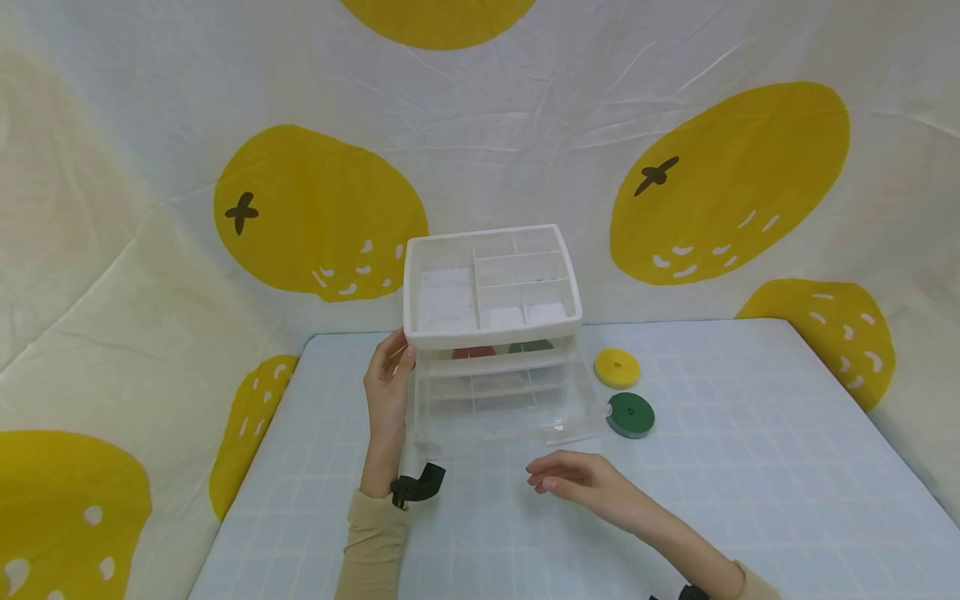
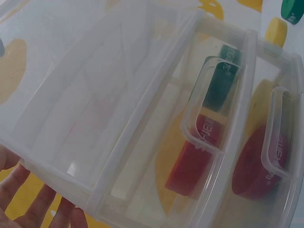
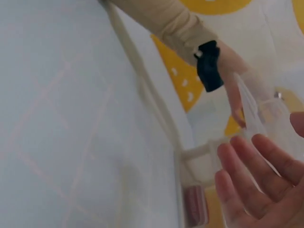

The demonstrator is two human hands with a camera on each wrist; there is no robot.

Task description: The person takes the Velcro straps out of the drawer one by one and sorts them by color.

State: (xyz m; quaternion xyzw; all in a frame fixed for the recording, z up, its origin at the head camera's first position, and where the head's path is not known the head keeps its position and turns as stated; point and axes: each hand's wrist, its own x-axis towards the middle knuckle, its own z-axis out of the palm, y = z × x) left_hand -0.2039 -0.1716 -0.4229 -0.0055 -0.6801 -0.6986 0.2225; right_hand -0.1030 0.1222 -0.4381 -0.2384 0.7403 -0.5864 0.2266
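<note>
On the pale-blue gridded tablecloth (image 1: 757, 433) stands a clear plastic drawer organizer (image 1: 495, 341), topped by a white compartment tray (image 1: 447, 300) with thin dividers. Against the organizer's left side, just below the tray's near corner, rests the left hand (image 1: 388, 383), its fingers loosely bent along the plastic and grasping nothing that shows. Near the organizer's front, apart from it, hovers the right hand (image 1: 579, 481), holding nothing, its fingers extended with a slight bend. Behind one clear drawer front of the organizer, a red roll (image 2: 194, 164) and a dark green roll (image 2: 222, 78) sit side by side; behind the next front shows another red, round shape (image 2: 256, 166). Just to the right of the organizer lie a yellow roll (image 1: 618, 375) and, nearer the person, a green roll (image 1: 630, 417), both flat on the cloth. Behind the organizer hangs a white sheet (image 1: 510, 167) printed with large yellow fruit. Left of the organizer's front corner, a black wrist mount (image 1: 420, 485) sits at the cuff of a beige sleeve (image 1: 375, 533).
</note>
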